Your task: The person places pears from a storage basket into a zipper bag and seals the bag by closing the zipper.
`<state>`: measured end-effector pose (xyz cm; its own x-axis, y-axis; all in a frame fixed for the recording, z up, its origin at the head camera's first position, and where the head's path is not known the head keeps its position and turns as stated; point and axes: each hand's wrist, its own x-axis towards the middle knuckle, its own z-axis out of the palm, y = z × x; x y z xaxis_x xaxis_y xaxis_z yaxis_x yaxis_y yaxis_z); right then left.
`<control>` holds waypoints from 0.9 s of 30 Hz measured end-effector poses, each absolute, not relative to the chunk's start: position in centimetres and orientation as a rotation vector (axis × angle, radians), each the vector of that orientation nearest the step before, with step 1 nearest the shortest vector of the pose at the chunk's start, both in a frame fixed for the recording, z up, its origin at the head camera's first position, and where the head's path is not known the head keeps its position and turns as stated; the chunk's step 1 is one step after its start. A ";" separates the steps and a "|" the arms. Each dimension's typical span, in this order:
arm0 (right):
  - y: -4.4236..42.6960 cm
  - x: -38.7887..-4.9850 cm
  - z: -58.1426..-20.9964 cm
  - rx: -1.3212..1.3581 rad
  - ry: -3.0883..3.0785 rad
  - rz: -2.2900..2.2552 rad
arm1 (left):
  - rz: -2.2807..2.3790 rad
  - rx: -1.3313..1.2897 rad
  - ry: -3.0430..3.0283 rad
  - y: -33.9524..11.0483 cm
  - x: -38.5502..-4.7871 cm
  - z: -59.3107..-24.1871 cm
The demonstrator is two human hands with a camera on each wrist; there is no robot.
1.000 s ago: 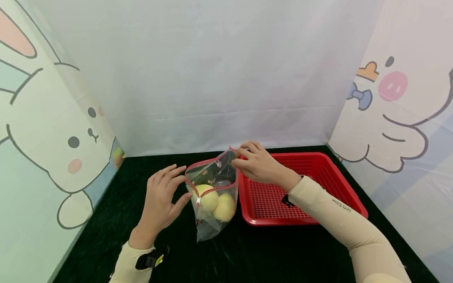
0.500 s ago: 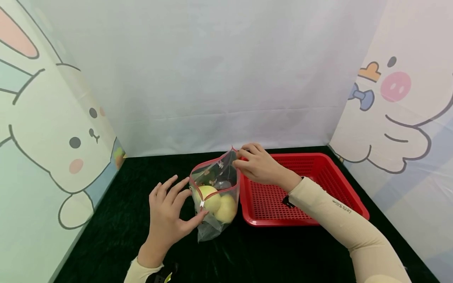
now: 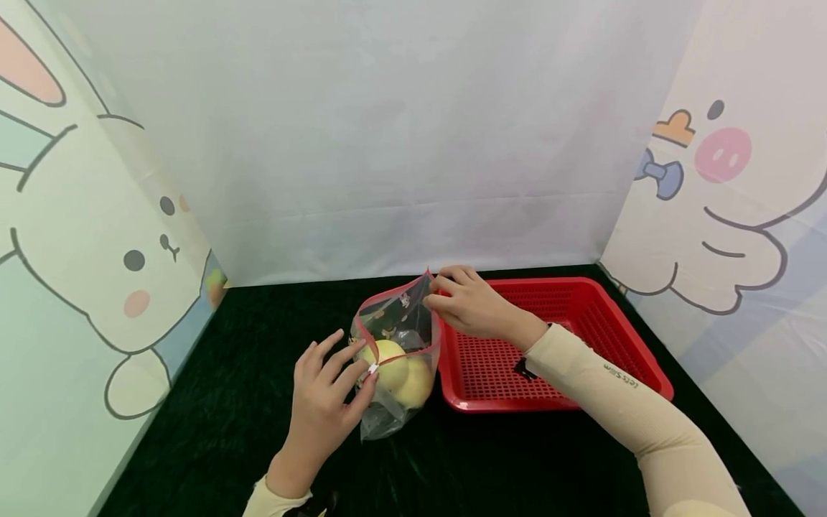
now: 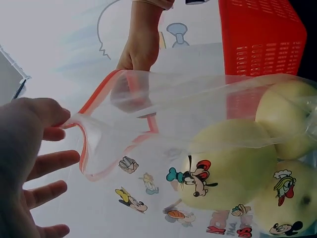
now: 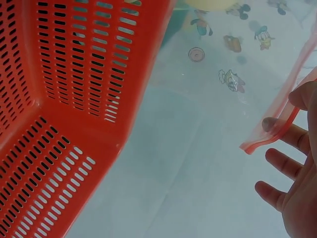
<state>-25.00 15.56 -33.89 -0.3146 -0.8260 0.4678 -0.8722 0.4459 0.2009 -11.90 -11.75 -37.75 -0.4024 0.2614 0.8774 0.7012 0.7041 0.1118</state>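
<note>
Clear zip bag (image 3: 382, 415) with printed cartoon figures, standing on the dark green cloth (image 3: 181, 431) near the centre, its mouth gaping upward; the red rim (image 3: 413, 353) carries a white slider (image 3: 372, 369) at its near left. Pale yellow-green round fruits (image 3: 415, 384), at least three in the left wrist view, fill the lower part. The film is probably light, limp and slippery, the fruits firm, weighty and liable to bruise; the stiffer rim should offer the surest hold, with support beneath the bag for lifting. Left hand (image 3: 327, 402), at the near left of the mouth: thumb and index finger close together, pinching the edge at the slider; other fingers spread. Right hand (image 3: 470, 305), at the far right: thumb and index finger pinch the rim's corner, other fingers loosely bent. Red basket (image 3: 517, 406), just right of the bag; contact between them cannot be told. Pale backdrop (image 3: 388, 143) on the far side.
</note>
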 end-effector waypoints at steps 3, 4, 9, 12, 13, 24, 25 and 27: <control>15.6 -25.1 -34.1 1.418 -2.206 0.119 | -0.611 -0.738 -1.997 -11.7 -11.6 -37.9; 15.6 -25.1 -34.1 1.419 -2.207 0.124 | -0.616 -0.740 -1.999 -11.7 -11.6 -37.9; 15.8 -25.5 -34.3 1.438 -2.208 0.153 | -0.613 -0.751 -2.000 -11.7 -11.5 -38.0; 15.9 -25.6 -34.3 1.452 -2.204 0.162 | -0.593 -0.758 -2.003 -11.7 -11.6 -38.0; 15.9 -25.6 -34.3 1.457 -2.200 0.166 | -0.587 -0.759 -2.005 -11.7 -11.5 -37.9; 15.8 -26.3 -33.9 1.495 -2.169 0.261 | -0.560 -0.779 -2.000 -11.4 -11.1 -37.7; 15.8 -26.5 -33.8 1.486 -2.171 0.277 | -0.559 -0.780 -2.000 -11.4 -11.1 -37.7; 15.9 -26.9 -33.6 1.461 -2.182 0.297 | -0.558 -0.778 -1.999 -11.4 -11.1 -37.6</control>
